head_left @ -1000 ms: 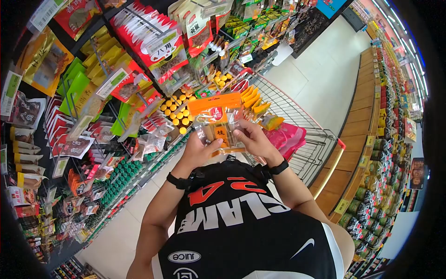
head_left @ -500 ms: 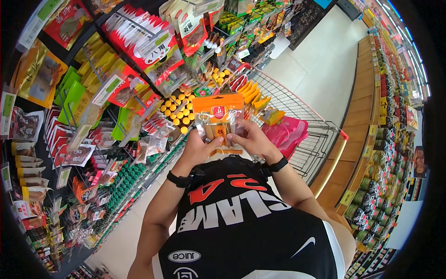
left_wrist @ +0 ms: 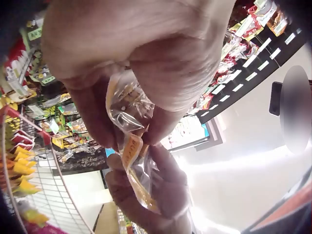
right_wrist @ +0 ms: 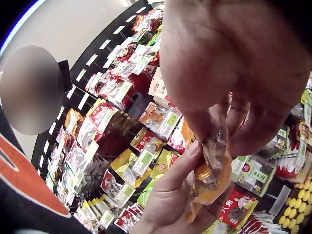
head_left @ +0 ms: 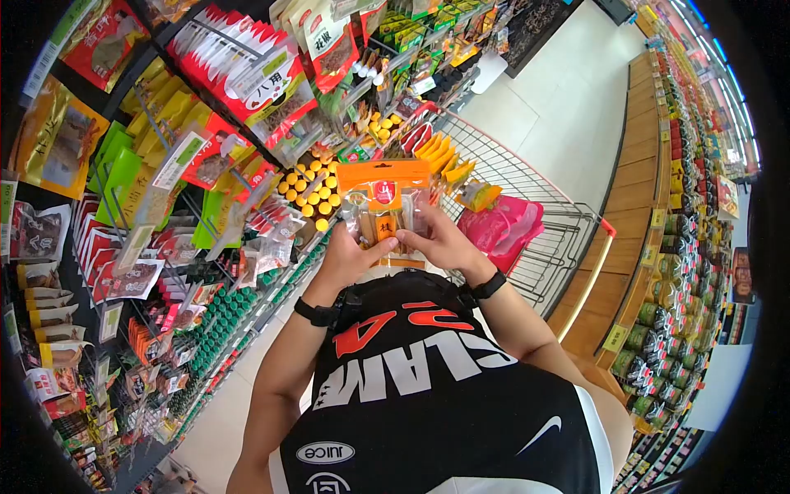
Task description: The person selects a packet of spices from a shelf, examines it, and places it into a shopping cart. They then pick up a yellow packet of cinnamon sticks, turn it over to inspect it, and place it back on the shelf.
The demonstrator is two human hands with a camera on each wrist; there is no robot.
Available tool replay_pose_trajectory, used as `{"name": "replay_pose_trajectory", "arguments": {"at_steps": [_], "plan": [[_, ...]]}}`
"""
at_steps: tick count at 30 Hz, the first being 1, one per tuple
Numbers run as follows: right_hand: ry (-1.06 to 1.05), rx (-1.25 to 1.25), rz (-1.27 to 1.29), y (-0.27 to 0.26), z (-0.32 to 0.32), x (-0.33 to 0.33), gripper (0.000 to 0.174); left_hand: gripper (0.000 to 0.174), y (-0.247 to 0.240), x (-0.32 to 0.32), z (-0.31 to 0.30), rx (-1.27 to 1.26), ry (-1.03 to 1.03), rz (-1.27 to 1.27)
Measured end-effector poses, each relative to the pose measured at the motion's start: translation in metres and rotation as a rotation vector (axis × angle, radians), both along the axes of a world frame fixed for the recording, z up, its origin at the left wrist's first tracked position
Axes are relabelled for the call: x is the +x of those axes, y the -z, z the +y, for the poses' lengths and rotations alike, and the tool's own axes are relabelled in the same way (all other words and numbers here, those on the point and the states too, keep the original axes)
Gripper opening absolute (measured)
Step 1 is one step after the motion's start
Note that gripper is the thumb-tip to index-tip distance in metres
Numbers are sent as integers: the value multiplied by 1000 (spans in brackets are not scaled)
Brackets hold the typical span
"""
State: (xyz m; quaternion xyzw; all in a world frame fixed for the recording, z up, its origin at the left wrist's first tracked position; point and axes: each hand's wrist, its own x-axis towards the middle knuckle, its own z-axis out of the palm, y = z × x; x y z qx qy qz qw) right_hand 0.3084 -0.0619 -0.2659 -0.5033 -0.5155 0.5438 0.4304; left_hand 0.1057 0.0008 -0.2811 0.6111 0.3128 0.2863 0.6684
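Chest-high in the head view, both hands hold a clear packet of cinnamon bark (head_left: 383, 171) with an orange header and a small orange label. The brown pieces show through its front. My left hand (head_left: 347, 262) grips its lower left side, and my right hand (head_left: 451, 244) the lower right, thumbs on the front and nearly meeting at the label. In the left wrist view, the packet (left_wrist: 130, 148) is seen edge-on between thumb and fingers of each hand. The right wrist view shows the packet (right_wrist: 213, 168) bent slightly, its back partly covered by fingers.
A wire shopping cart (head_left: 527, 177) stands just beyond my right hand, with yellow packets (head_left: 444, 156) and a pink bag (head_left: 504, 230) in it. Hanging spice packets (head_left: 239, 62) fill the rack at left. A wooden-sided display (head_left: 617, 198) with jars runs along the right.
The right thumb has slid inward over the packet's front, close to the left thumb. The packet stays in both hands. The rack at left has shifted slightly left in view.
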Motion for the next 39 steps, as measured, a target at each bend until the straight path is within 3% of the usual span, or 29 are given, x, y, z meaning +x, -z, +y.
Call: {"name": "replay_pose_trajectory", "arguments": {"at_steps": [4, 12, 15, 19, 22, 25, 28, 29, 31, 33, 34, 35, 36, 39], "plan": [[-73, -66, 42, 6, 4, 3, 25, 46, -2, -2, -1, -50, -17, -10], [29, -71, 169, 0, 10, -4, 23, 45, 0, -4, 1, 44, -72, 30], [124, -52, 26, 13, 12, -1, 19, 40, -4, -1, -2, -60, -165, 65], [224, -5, 37, 25, 17, 5, 14, 33, -7, 1, 4, 122, -366, 267], [97, 51, -83, -2, 16, -1, 33, 28, -8, 2, 6, 281, -486, 317], [9, 105, 14, -5, 13, -16, 54, 39, 13, -3, 9, 231, -315, 427], [1, 104, 74, 0, 14, -18, 67, 55, -17, 7, 4, 736, -241, 262], [3, 99, 72, 4, 16, -16, 70, 60, -22, 6, 2, 709, -201, 254], [67, -42, 159, 14, 20, -7, 53, 70, -27, 3, -1, 652, -122, 241], [220, -47, 217, 3, 22, -9, 43, 60, -19, -1, 1, 744, -81, 266], [326, -58, 277, 11, 24, -11, 29, 58, -14, -3, 1, 759, -71, 268], [320, -126, 254, 7, 23, -9, 29, 55, -13, -4, 1, 773, -62, 269], [314, -193, 231, 0, 21, -4, 28, 49, -13, -4, 1, 831, -173, 318], [315, -114, 333, 15, 22, -11, 24, 50, -20, -10, 2, 513, -407, 232]]}}
